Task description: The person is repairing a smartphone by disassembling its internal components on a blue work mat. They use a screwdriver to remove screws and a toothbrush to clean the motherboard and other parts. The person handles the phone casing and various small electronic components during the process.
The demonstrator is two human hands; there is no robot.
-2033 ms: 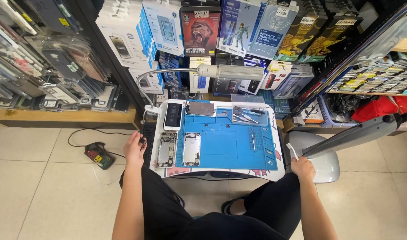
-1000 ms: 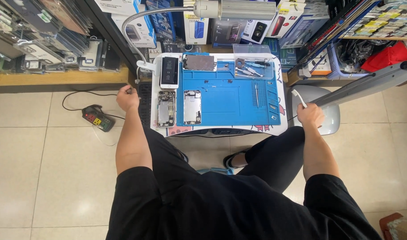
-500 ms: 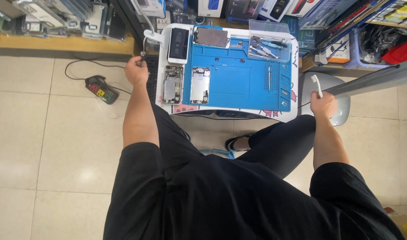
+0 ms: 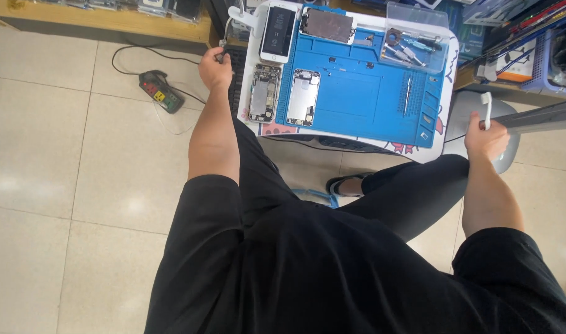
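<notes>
**Both hands gripping at the sides of a small phone-repair counter**

Left hand (image 4: 215,67) is closed on a thin grey stem/cable (image 4: 225,38) at the counter's (image 4: 357,135) far-left corner, fingers wrapped round it, fist tight. Can't tell if the stem is a lamp neck or a cord; it curves up past the far edge and out of view. Judging by look: thin, semi-stiff, prob. bends rather than snaps, so a grip low near the base looks safest.

Right hand (image 4: 488,139) is off the counter's right edge, curled shut round a slim white stick-like tool (image 4: 486,111) that pokes up out of the fist. Just beside it runs a grey metal bar (image 4: 543,116), w/ a round grey stool seat (image 4: 475,110) below. Tool looks light and rigid, likely plastic; held at its lower end.

On the counter:
- blue work mat (image 4: 357,93) covers most of the top.
- white phone (image 4: 277,31), screen up, at the far-left corner.
- opened phone body (image 4: 263,93) w/ insides showing, along the left edge, just off the mat.
- second open phone shell (image 4: 303,98) on the mat's left part, beside the first, not touching.
- loose display panel (image 4: 327,25) at the far edge.
- clear plastic tray (image 4: 416,37) w/ small tools, far-right corner.

The open phones look fragile: exposed boards, thin frames. Best held by the side edges only, not the innards.

Floor, left of the counter: power strip (image 4: 161,89) w/ a black cord.
</notes>
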